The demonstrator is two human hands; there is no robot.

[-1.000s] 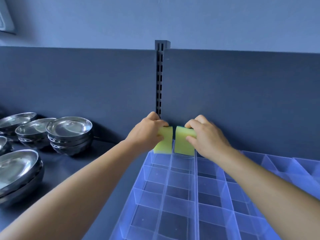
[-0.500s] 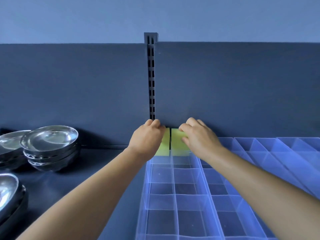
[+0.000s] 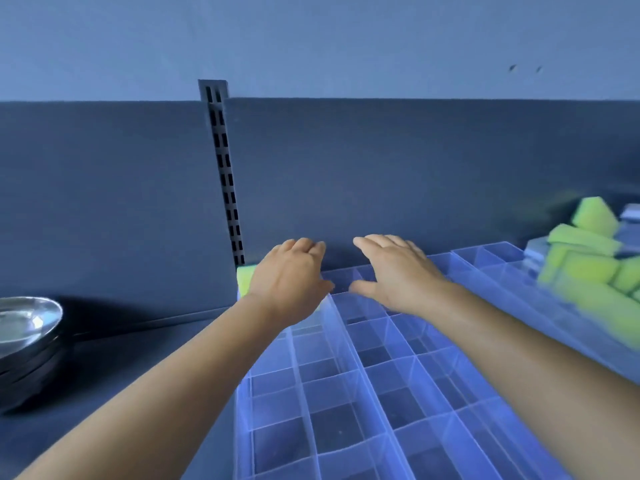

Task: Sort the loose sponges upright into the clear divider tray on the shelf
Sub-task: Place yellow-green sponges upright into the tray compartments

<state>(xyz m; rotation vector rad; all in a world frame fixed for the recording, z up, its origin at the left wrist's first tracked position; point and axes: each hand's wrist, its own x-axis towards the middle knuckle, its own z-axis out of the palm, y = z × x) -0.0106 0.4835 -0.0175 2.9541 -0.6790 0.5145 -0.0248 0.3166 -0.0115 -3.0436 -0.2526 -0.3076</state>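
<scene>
Both hands are hanging over the far-left corner of the tray [image 3: 346, 403] with fingers spread and nothing in them: the left hand [image 3: 291, 282] is sitting palm-down right at the back-left compartments, the right hand [image 3: 398, 275] just beside it over the next column. One sponge [image 3: 245, 279] is peeking out yellow-green from behind the left hand, standing in that far corner slot against the back panel [image 3: 415, 174] (whether a second one is tucked next to it I can't tell, the hand is covering that spot).

So progress-wise I'd say this is only getting started. Nearly every compartment I can see is looking bare, row after row toward the camera. Meanwhile the pile [image 3: 595, 268] of loose sponges is sitting at the far right of the shelf [image 3: 121, 368], beside or partly on the tray's right end, well apart from both hands and pretty blurred. My guess is the next thing is a reach over there for more.

Steel bowls [image 3: 24, 327] are stacked off to the left, not part of this.

No brands, labels or writing anywhere that I can read.
</scene>
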